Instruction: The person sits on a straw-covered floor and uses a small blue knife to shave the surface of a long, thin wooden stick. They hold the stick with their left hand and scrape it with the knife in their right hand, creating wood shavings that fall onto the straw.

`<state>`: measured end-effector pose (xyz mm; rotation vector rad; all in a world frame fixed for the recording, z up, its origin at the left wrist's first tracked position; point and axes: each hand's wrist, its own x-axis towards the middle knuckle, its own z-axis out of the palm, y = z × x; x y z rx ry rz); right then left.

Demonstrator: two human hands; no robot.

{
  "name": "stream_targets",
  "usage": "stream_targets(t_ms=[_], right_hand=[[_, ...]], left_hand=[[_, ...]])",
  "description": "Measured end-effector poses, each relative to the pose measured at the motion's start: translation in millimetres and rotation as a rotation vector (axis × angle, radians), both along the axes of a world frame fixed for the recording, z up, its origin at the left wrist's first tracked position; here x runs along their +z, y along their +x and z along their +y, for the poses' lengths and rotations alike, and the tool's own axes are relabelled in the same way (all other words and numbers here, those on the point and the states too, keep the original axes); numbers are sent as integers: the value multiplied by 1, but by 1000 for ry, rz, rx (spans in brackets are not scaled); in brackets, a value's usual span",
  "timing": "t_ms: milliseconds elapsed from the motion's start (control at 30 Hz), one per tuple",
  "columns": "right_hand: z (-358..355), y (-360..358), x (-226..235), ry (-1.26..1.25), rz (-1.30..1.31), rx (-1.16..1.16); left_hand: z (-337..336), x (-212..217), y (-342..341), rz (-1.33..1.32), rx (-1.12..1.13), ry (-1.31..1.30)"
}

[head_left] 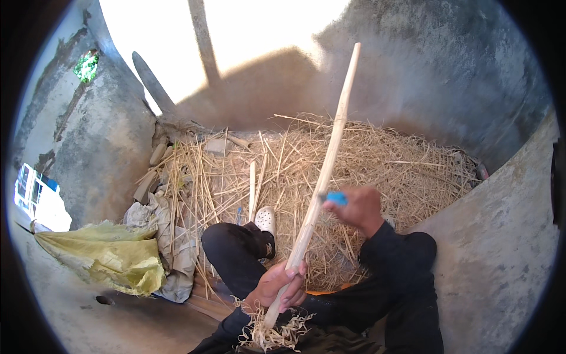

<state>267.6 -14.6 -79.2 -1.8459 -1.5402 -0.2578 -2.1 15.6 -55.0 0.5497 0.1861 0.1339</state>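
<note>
A long pale wooden stick (330,154) slants up across the middle of the view, its far tip narrowing. My left hand (282,287) is closed around its lower part, close to my body. Curly wood shavings (276,331) hang in a bunch about the stick's lower end. Partway up, my right hand (361,207) grips a small tool with a blue handle (337,198). A short dark part of that tool meets the stick's side; its exact shape is too small to make out.
Dry straw (407,171) covers the ground ahead. My foot in a white clog (265,219) rests on it, beside an upright pale strip of wood (252,189). A yellow-green sack (112,253) lies at the left. Concrete walls (436,65) stand behind and to the sides.
</note>
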Motion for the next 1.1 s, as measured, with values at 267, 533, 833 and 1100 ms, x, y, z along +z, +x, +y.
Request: stream_targets(t_ms=[267,533,833,1100], right_hand=[[-18,-43,4,57,29,306],[-3,-19,-2,21,31,118],[20,47,-3,37,35,-92],[28,145,7,-93,-170,-396]], left_hand=[[0,-4,2,-73,27,-54],[-2,-4,-1,-75,-4,-83],[-5,-4,-10,-38,-68,-112],[-7,1,-6,-23,-136,-98]])
